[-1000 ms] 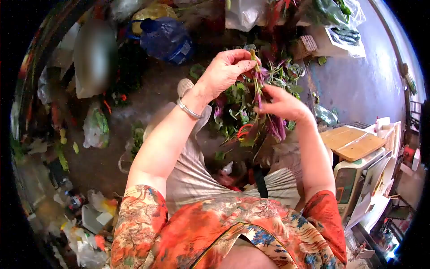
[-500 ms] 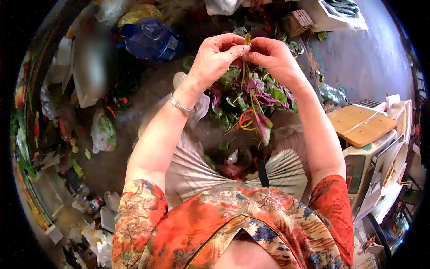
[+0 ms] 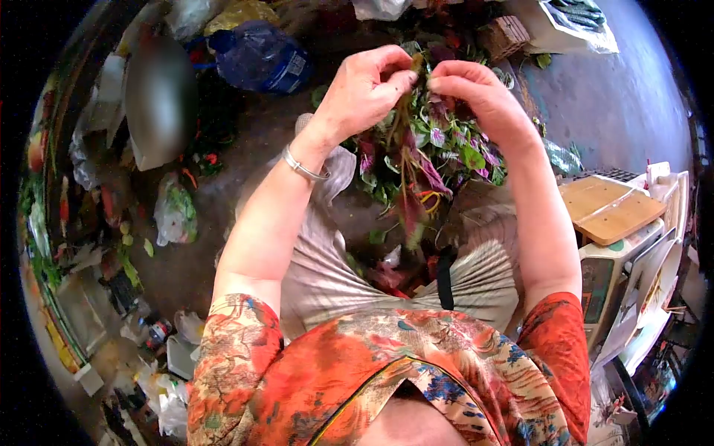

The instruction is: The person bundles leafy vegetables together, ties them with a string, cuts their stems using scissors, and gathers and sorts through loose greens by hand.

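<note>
My left hand (image 3: 370, 93), with a silver bangle at the wrist, pinches the top of a leafy stem (image 3: 404, 149). The stem hangs down, its purple and green leaves blurred at the lower end. Just right of the stem's top is my right hand (image 3: 480, 97), its thumb and index finger pressed together; what they hold, if anything, is too small to make out. Below and behind both hands lies a heap of purple-green leafy vegetables (image 3: 468, 152). Red and yellow handles (image 3: 429, 199) show partly behind the hanging leaves.
A blue plastic jug (image 3: 260, 58) lies beyond my left forearm. A bagged green vegetable (image 3: 176, 209) is on the floor at left. At right, a wooden board (image 3: 611, 209) rests on a boxy appliance. A white box (image 3: 554, 33) with dark green vegetables stands at upper right.
My right hand came up to the stem's top beside my left hand, then moved slightly right, away from it. The stem now hangs from my left hand, and the view has shifted.
</note>
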A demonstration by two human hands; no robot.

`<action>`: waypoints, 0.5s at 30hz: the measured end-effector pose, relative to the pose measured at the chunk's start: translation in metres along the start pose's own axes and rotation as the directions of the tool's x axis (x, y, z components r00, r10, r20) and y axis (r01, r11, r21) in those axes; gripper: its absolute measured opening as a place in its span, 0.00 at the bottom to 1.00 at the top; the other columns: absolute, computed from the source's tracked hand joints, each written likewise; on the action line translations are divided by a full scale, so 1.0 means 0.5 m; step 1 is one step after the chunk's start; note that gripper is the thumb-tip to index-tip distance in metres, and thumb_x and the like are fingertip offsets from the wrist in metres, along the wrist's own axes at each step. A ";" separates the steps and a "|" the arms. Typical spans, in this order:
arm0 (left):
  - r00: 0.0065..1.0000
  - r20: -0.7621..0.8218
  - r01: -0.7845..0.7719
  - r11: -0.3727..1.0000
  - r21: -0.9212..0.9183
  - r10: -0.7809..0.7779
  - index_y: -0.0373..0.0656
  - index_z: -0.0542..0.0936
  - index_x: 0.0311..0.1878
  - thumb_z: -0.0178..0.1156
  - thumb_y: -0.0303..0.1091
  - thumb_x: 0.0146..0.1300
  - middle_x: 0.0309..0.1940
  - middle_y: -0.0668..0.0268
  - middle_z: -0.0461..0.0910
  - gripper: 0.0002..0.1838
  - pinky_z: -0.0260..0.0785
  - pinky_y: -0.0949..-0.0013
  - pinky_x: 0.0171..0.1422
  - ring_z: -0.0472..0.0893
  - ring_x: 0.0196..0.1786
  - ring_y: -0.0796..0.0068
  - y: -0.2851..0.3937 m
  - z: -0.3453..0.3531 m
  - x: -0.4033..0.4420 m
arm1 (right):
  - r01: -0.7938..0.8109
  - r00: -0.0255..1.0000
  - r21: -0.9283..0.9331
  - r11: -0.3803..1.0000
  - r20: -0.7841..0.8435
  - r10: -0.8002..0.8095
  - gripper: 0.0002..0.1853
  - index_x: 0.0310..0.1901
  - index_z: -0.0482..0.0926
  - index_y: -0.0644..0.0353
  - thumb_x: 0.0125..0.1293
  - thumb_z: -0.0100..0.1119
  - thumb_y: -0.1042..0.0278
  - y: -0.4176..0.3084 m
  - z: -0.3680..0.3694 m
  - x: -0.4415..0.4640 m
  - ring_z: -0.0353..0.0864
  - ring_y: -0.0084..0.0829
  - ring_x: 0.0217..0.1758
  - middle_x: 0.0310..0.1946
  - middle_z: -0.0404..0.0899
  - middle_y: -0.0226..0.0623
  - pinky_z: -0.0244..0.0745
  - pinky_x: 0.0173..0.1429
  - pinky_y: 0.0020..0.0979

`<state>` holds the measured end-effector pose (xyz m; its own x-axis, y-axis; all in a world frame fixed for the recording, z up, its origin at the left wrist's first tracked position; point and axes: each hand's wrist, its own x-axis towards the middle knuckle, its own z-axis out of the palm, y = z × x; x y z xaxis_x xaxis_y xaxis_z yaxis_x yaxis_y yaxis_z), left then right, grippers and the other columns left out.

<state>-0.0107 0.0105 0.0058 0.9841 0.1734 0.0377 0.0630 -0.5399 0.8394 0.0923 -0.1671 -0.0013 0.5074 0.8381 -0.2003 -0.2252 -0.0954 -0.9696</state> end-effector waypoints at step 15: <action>0.957 -0.037 0.195 0.735 -0.650 -0.287 0.40 0.77 0.41 0.63 0.33 0.63 0.30 0.70 0.81 0.09 0.74 0.77 0.38 0.79 0.31 0.82 -0.047 -0.026 0.018 | 0.223 0.963 -0.244 0.944 -0.098 -0.252 0.12 0.44 0.81 0.64 0.64 0.61 0.65 0.034 0.000 0.025 0.77 0.19 0.43 0.37 0.82 0.30 0.72 0.51 0.24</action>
<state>-0.0055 0.0356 -0.0067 0.9179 0.3514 -0.1842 0.1300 0.1725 0.9764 0.0950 -0.1582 -0.0202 0.6271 0.7780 0.0381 0.1030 -0.0343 -0.9941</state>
